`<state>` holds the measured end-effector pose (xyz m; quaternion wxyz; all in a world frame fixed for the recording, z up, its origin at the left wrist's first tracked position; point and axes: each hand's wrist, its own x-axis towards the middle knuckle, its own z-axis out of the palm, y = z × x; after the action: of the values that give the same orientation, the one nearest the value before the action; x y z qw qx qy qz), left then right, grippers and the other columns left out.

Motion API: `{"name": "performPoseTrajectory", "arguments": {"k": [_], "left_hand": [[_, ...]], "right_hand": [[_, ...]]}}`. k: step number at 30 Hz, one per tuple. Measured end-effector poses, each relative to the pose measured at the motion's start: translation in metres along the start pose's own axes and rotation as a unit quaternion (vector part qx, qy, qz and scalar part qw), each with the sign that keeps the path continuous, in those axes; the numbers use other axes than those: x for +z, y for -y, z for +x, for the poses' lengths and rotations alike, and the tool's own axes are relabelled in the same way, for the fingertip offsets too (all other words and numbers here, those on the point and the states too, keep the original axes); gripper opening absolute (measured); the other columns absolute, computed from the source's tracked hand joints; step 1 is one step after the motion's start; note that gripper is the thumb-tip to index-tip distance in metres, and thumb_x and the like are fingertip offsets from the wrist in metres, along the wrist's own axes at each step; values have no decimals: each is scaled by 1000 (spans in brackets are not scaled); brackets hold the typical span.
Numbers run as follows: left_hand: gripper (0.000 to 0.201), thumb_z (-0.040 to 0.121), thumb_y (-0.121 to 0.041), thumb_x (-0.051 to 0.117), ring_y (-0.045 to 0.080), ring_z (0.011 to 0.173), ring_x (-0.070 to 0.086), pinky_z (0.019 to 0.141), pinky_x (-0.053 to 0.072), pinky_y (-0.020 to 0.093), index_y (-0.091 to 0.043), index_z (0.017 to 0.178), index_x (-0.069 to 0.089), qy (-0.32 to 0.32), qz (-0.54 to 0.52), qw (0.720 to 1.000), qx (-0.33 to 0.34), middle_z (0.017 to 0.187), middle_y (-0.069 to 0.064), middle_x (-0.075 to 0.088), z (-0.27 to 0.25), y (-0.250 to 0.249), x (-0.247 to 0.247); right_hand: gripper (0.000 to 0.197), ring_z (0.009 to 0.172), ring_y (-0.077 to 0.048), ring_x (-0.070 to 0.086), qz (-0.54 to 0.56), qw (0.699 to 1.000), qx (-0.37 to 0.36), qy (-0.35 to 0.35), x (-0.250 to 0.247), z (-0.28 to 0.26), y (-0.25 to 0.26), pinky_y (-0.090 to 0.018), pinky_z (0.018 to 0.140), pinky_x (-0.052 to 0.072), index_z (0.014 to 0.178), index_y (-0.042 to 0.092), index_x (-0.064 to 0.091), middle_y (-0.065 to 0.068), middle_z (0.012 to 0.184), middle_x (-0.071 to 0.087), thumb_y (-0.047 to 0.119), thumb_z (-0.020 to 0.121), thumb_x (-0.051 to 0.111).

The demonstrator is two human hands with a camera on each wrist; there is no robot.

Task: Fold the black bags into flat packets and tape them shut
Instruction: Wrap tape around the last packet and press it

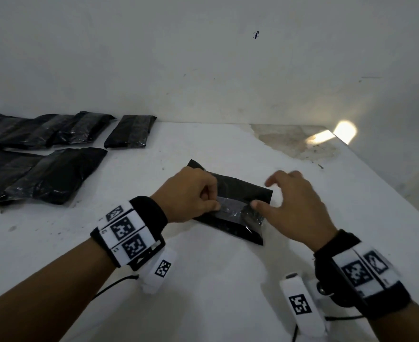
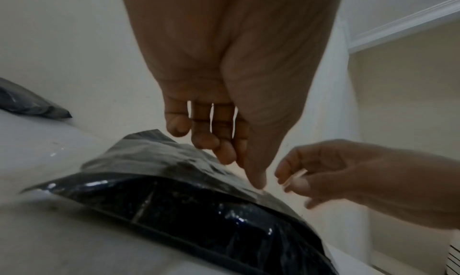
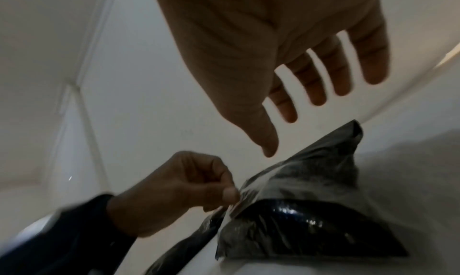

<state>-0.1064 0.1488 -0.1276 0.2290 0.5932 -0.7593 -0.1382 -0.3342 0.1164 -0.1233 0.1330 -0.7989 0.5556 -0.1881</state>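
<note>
Both hands work a strip of clear tape across a folded black bag on the white table [image 1: 228,280].

Finished black packets [image 1: 43,154] lie well apart from the bag, toward the table's far left edge by the wall. The folded black bag [image 1: 233,213] lies flat between the two hands. The left hand [image 1: 191,191], fingers curled, pinches the left end of the clear tape [image 1: 230,208]; the right hand [image 1: 294,206] is spread with relaxed fingers, its thumb tip pressing the tape's right end onto the bag.
</note>
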Motion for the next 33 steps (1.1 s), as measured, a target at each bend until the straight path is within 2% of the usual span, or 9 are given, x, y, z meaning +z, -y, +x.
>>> {"name": "performPoseTrajectory", "arguments": {"k": [3, 7, 11, 16, 19, 23, 28, 31, 33], "left_hand": [[26, 77, -27, 80, 2, 57, 52, 57, 40, 21, -25, 63, 59, 38, 12, 999, 0, 61, -12, 56, 6, -5, 6], [37, 78, -25, 80, 2, 60, 49, 59, 36, 23, -31, 58, 49, 65, 28, 997, -17, 62, -14, 52, 9, -4, 10], [31, 77, -25, 80, 2, 63, 49, 60, 41, 26, -28, 62, 54, 68, 33, 997, -30, 64, -13, 52, 9, 1, 7], [18, 73, -22, 85, 7, 60, 58, 62, 52, 31, -16, 67, 69, 57, -9, 997, -54, 63, -9, 62, 5, 13, 0], [15, 72, -20, 86, 5, 55, 57, 59, 51, 28, -16, 67, 72, 49, -33, 996, -69, 61, -4, 67, 3, 19, -4], [14, 71, -18, 87, 2, 50, 55, 51, 44, 15, -16, 67, 74, 51, -49, 994, -80, 58, -2, 66, 3, 25, -8], [12, 74, -16, 85, 3, 53, 57, 53, 43, 12, -13, 70, 74, 46, -49, 993, -95, 62, -1, 69, -2, 35, -14], [14, 76, -17, 83, 5, 58, 57, 56, 42, 11, -12, 73, 70, 53, -30, 994, -86, 67, 0, 69, -2, 34, -13], [14, 77, -18, 81, 7, 60, 58, 57, 42, 14, -14, 73, 67, 53, -14, 995, -84, 67, -2, 68, -3, 32, -11]], "right_hand": [[29, 96, -17, 48, -13, 990, -135, 49, 11, 15, 17, -36, 75, 47, 99, 25, 60, 5, 103, 50, 39, 79, 75], [21, 83, -17, 51, -33, 974, -195, 107, 22, 29, 24, -40, 75, 48, 90, 25, 59, 6, 91, 54, 32, 79, 75], [24, 81, -13, 51, -42, 973, -198, 108, 24, 33, 19, -31, 69, 41, 92, 32, 53, 11, 92, 53, 41, 82, 73], [27, 87, -9, 50, -14, 975, -180, 127, 25, 34, 15, -27, 67, 36, 97, 33, 54, 15, 99, 53, 47, 83, 72], [28, 88, -9, 49, -10, 975, -178, 132, 26, 35, 12, -26, 67, 35, 99, 33, 54, 15, 100, 52, 48, 83, 72], [28, 89, -10, 49, 0, 976, -170, 138, 25, 34, 13, -28, 71, 36, 100, 32, 54, 14, 103, 52, 46, 84, 72], [26, 92, -12, 51, 15, 977, -162, 141, 23, 31, 16, -33, 77, 44, 100, 31, 55, 12, 103, 53, 43, 84, 72], [26, 90, -13, 50, -23, 974, -181, 134, 22, 28, 20, -29, 71, 38, 102, 28, 53, 11, 103, 50, 42, 87, 69], [25, 91, -15, 47, -66, 968, -222, 100, 21, 23, 26, -28, 70, 34, 102, 26, 52, 8, 106, 49, 37, 88, 69]]}}
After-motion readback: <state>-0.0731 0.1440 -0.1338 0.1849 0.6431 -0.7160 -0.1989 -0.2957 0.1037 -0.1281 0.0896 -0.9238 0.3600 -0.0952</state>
